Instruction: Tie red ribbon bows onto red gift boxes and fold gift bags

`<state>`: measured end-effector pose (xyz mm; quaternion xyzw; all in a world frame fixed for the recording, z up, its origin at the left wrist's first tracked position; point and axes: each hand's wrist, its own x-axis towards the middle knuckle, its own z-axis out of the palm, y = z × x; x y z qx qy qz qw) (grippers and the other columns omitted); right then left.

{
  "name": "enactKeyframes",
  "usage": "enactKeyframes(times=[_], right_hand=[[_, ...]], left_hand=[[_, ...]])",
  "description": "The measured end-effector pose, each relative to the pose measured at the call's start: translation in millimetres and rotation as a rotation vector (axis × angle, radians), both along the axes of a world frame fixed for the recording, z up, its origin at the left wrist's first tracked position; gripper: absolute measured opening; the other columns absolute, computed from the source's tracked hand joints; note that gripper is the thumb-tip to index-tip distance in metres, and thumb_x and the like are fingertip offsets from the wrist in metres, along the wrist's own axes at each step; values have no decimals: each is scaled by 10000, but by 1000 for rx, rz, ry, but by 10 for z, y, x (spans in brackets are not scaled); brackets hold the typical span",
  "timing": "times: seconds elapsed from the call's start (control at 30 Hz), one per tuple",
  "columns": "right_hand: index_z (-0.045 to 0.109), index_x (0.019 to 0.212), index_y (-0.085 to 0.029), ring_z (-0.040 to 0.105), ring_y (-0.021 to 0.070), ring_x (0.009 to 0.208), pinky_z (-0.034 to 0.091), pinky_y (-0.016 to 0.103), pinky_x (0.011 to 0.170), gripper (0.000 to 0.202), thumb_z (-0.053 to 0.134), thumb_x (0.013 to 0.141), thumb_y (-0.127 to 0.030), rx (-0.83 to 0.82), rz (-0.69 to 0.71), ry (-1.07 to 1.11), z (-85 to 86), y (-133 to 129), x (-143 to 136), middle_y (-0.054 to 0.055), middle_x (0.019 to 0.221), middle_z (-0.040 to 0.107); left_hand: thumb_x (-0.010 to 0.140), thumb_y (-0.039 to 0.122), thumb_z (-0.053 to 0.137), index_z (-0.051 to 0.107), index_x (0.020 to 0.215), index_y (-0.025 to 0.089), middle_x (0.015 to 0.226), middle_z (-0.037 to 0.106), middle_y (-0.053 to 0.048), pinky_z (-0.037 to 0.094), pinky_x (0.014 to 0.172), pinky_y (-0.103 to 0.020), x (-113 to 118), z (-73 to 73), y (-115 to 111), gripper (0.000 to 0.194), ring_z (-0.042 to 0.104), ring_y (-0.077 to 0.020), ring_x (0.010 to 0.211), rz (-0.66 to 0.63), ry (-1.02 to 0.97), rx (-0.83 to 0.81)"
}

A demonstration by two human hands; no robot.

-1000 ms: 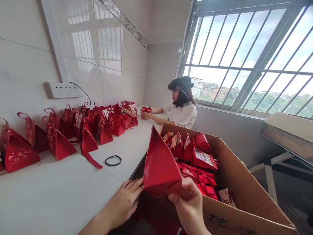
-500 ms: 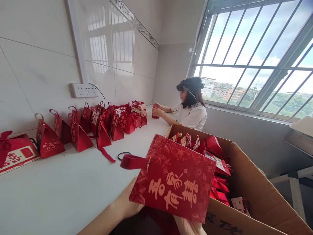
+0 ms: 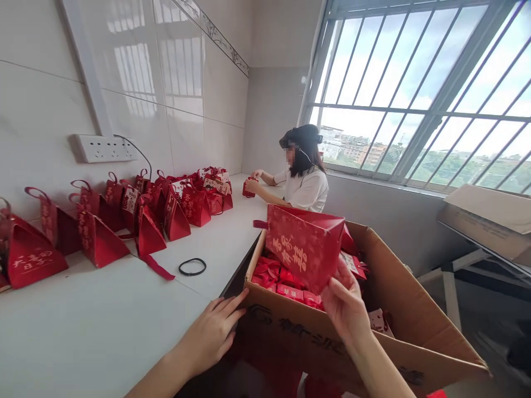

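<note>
My right hand [image 3: 346, 298] grips a red gift box [image 3: 305, 243] with gold characters and a ribbon loop, by its lower right end. The box is tilted on its side above the open cardboard carton [image 3: 290, 318]. Inside the carton lie several red boxes [image 3: 286, 290], partly hidden behind the held one. My left hand [image 3: 213, 331] is at the table's edge beside the carton, fingers outstretched and holding nothing; whether its fingertips touch the carton I cannot tell.
Many red gift boxes [image 3: 102, 237] stand along the wall on the white table [image 3: 124, 326]. A black elastic band [image 3: 192, 267] and a red ribbon [image 3: 156, 267] lie in front. Across the table a person [image 3: 307, 185] handles a small red box. Another carton [image 3: 489, 221] stands at right.
The red gift box has moved from between both my hands to above the carton, in my right hand alone. My left hand has let go. The view has swung right.
</note>
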<state>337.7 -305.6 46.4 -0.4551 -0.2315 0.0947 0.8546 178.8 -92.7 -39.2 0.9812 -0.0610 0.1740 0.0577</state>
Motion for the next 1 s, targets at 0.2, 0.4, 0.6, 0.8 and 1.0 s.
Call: enactKeyframes(times=[0.2,0.4,0.6,0.8,1.0], right_hand=[[666,996,-190,623,257,1044,489,445,923,387,727,648,-349,-522,-656,-486,172,-530,909,83,1096,687],[662,1044,-196,668,270,914,487,402,830,325,594,737,-281,-1208,-871,-683,-74,-859,1727,105,1038,708],[607,1102,-157,670,306,909,478,367,726,332,594,797,-286,-1762,-574,-637,-442,-727,1988,144,997,709],[558,1094,-144,636,262,1014,464,319,783,284,541,843,-277,-1748,-560,-694,-547,-625,2192,141,1129,656],[571,1015,-156,654,254,987,482,321,755,218,550,828,-266,-1756,-524,-738,-468,-618,2295,165,1105,652]], left_hand=[[728,54,469,586,1171,213,1463,389,-63,481,941,-401,15,21,41,485,576,-251,1143,-35,-29,41],[733,50,470,593,1162,201,1458,396,-72,495,916,-398,8,40,27,471,581,-254,1133,-24,-30,89],[719,38,467,588,1153,208,1460,395,-66,473,941,-402,5,1,37,482,588,-247,1123,-30,-48,54],[708,29,463,585,1154,214,1451,415,-54,463,951,-389,3,-22,40,498,579,-238,1131,-31,-56,42],[691,25,501,575,1174,189,1474,369,-77,442,982,-431,-9,60,-34,515,546,-265,1177,25,83,33]])
